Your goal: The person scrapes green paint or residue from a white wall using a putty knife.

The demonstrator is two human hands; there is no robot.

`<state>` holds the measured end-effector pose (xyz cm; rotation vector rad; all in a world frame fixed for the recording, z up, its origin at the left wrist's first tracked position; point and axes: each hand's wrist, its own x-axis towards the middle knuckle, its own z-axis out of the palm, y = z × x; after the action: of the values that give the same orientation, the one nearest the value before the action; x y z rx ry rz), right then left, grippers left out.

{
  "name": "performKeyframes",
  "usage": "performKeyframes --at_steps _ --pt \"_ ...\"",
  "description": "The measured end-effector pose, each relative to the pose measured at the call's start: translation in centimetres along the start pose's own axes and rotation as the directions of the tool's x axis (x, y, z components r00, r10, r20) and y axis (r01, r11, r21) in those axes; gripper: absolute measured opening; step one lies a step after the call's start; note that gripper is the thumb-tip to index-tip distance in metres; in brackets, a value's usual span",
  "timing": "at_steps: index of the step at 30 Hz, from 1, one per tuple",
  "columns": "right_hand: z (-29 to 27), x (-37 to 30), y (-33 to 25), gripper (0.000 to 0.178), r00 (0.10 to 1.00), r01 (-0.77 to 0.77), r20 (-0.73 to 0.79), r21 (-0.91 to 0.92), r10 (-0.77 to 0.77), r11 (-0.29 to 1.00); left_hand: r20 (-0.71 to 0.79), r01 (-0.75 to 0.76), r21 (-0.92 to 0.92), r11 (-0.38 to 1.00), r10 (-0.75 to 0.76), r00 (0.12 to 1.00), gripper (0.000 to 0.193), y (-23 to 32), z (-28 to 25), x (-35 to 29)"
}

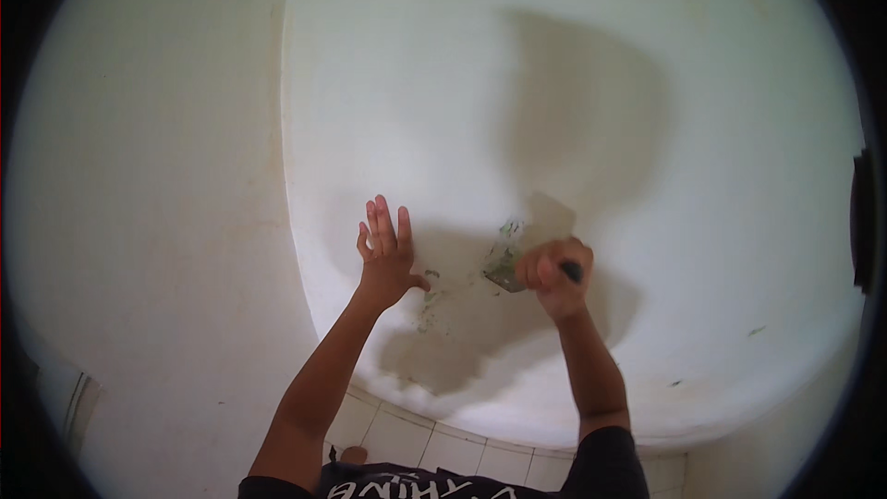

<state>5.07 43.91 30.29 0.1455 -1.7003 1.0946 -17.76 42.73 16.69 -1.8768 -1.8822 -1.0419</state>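
Fingers spread, my left hand [383,254] rests against the white wall [407,111], its thumb beside a small chipped patch. My right hand [557,277] is closed around the dark handle of a scraper [504,273], whose wide blade lies at a patch of flaked paint [510,229]. The handle's end sticks out of my fist toward me. Part of the blade is hidden behind my fingers. Bare greenish spots show around the blade and below my left hand.
A wall corner [285,148] runs upward to the left of my left hand. Below lies a white tiled floor [453,452]. A dark fixture [862,222] is on the far right. Small chips [677,383] mark the lower right wall. Shadows of my head and arms fall on the wall.
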Motion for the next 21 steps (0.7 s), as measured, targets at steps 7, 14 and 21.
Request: performKeyframes --at_steps 7,14,21 --pt "-1.0 -1.9 1.5 0.033 0.998 0.020 -0.059 -0.151 -0.029 0.988 -0.006 -0.005 0.048 0.999 0.006 1.000 0.143 -0.2 -0.4 -0.1" --pt "-1.4 -1.8 1.0 0.030 0.997 0.047 -0.064 0.020 -0.045 0.999 -0.041 -0.028 0.041 0.999 0.029 0.999 0.144 -0.3 -0.1 -0.1" --pt "-1.1 -1.9 1.4 0.031 0.996 0.082 -0.001 -0.153 -0.084 0.985 -0.021 -0.013 -0.002 1.000 0.013 1.000 0.142 -0.1 -0.4 -0.2"
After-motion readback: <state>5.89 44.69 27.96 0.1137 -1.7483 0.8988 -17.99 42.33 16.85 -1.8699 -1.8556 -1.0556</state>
